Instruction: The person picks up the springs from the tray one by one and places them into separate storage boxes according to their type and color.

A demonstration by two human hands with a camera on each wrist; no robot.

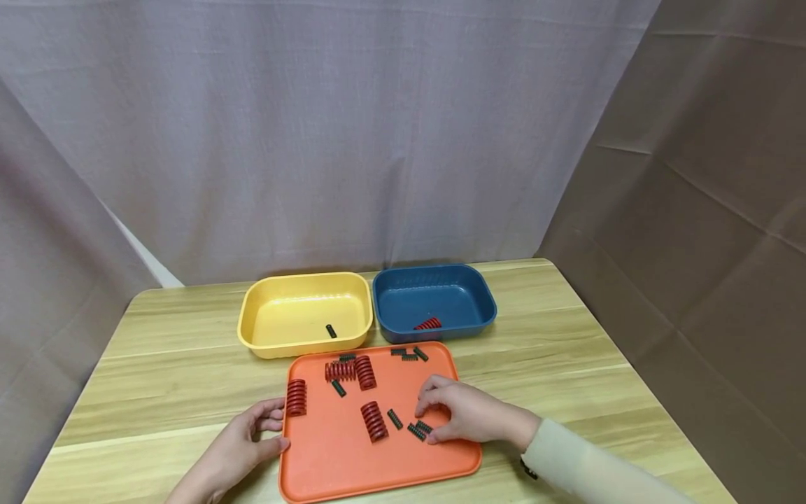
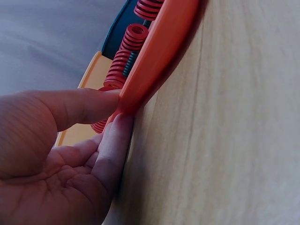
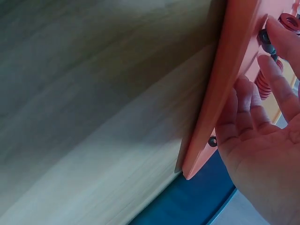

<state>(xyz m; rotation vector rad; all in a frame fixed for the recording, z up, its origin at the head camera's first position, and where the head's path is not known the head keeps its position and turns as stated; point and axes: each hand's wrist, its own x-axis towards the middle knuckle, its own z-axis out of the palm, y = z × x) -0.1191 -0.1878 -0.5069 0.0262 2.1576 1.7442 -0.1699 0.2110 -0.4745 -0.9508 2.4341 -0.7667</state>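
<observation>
My left hand [image 1: 242,444] pinches the left rim of the orange tray [image 1: 340,472], its thumb on the rim and its fingers along the outer side in the left wrist view. Over the tray's right part, my right hand [image 1: 469,413] has thumb and forefinger spread apart around a pair of small dark springs [image 1: 417,432]. The thumb is beside one dark spring [image 3: 265,37] in the right wrist view. Another dark spring [image 1: 394,419] and a large red spring [image 1: 374,421] lie to the left. Near the left rim stands out a red spring [image 1: 297,397].
Behind the tray, a yellow bin [image 1: 302,348] holds one dark spring [image 1: 331,331]. Beside it, a blue bin [image 1: 434,332] contains a red spring [image 1: 428,323]. More red springs [image 1: 364,372] and dark springs [image 1: 410,358] lie along the tray's far side. Grey curtains [image 1: 315,140] surround the wooden table.
</observation>
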